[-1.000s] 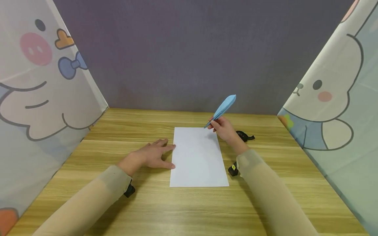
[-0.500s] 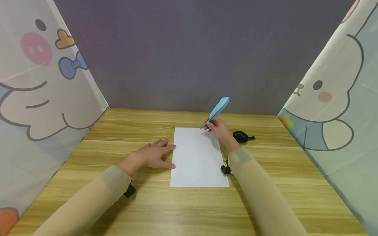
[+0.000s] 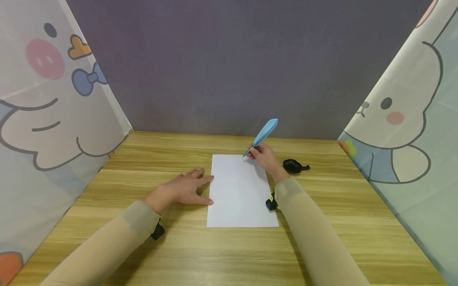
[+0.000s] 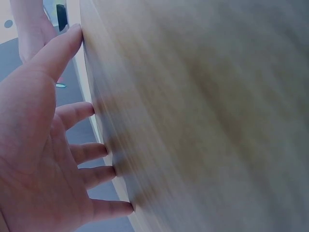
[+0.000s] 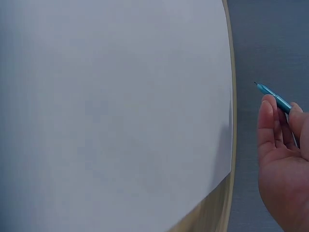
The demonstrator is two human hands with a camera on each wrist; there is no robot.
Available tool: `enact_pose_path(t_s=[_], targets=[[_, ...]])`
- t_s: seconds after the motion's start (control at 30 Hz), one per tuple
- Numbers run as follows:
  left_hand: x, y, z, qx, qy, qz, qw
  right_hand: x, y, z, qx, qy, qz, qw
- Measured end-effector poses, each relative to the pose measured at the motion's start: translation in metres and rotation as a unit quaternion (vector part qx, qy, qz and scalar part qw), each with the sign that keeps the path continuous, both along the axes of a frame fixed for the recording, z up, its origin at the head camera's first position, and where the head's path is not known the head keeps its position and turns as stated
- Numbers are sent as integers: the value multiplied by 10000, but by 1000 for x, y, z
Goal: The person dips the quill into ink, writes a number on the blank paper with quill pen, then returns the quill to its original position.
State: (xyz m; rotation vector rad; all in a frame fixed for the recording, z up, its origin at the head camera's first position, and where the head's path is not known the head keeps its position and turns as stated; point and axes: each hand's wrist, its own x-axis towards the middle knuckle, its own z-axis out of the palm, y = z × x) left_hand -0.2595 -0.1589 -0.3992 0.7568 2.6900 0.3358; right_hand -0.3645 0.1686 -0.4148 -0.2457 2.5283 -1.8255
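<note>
Head view shows the sheet lying blank on the tabletop, so nothing is written yet. The right hand pinches a blue pen in curled fingers, tip poised just above the sheet's far edge. The left hand lies flat with fingers spread, touching the sheet's left edge.

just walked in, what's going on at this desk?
A person sits at a wooden table with a blank white sheet of paper in front of them. The left hand lies flat, fingers spread, at the sheet's left edge. The right hand grips a blue feather-shaped pen, its tip just over the sheet's far right corner. Nothing is written on the paper. A small black object lies on the table to the right.
</note>
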Motion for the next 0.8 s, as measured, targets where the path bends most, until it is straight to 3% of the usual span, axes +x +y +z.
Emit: enact_pose_path(t_s=[0.8], targets=[[-2,1,-1,-10,-29,33,10000,-5,-6,-2,183,-95,-162,9997]])
